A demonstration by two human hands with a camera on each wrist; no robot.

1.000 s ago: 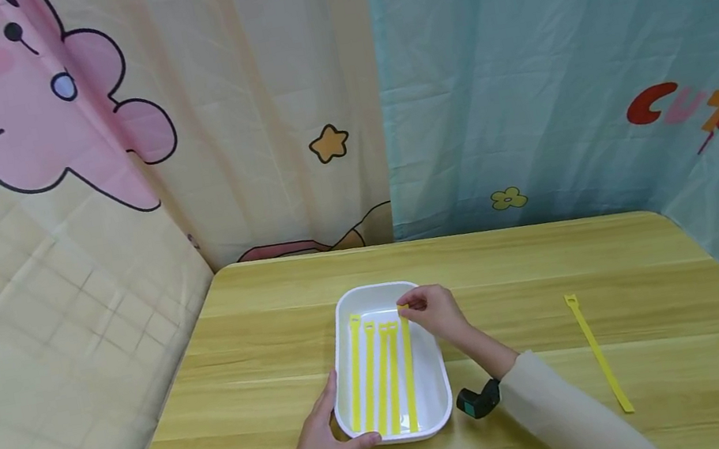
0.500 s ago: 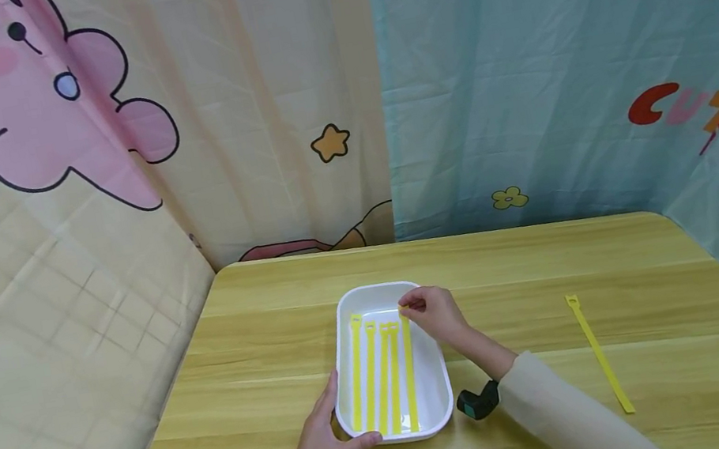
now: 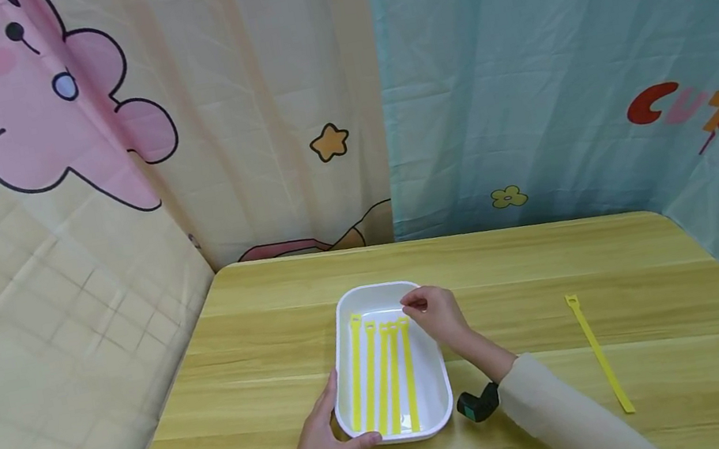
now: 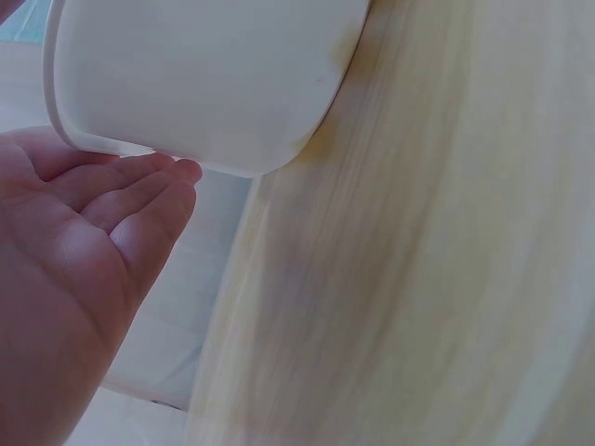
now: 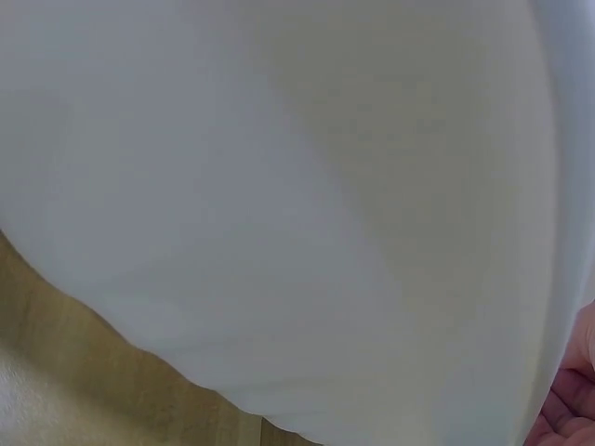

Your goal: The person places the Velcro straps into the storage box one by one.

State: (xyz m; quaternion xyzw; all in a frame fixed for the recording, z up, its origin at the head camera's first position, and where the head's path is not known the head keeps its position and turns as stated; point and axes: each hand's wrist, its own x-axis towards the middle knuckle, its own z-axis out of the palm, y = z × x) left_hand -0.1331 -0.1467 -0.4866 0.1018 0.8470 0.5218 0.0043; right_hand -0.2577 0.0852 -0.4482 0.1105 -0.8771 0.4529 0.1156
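Observation:
A white tray (image 3: 435, 388) stands on the table with several flat yellow cable ties (image 3: 372, 375) side by side in it, slotted heads at the far end. My left hand (image 3: 322, 444) holds the tray by its near left corner, thumb over the near rim. In the left wrist view, that hand's fingers (image 4: 149, 209) lie against the tray's outer wall (image 4: 204, 84). Over the tray's far right part is my right hand (image 3: 436, 315), thumb and index fingertips close together. They are just above the head of the rightmost cable tie (image 3: 410, 376) and hold nothing visible.
Another yellow cable tie (image 3: 599, 355) lies alone on the wooden table (image 3: 496, 264), right of the tray. A black wrist device (image 3: 479, 402) is by the right sleeve (image 3: 566, 413). Printed curtains (image 3: 485, 74) hang behind the table. A pale surface fills most of the right wrist view.
My right fingers have let go of the rightmost cable tie, whose head now shows lying in the tray. The right hand has shifted slightly away from it; the left hand has not moved.

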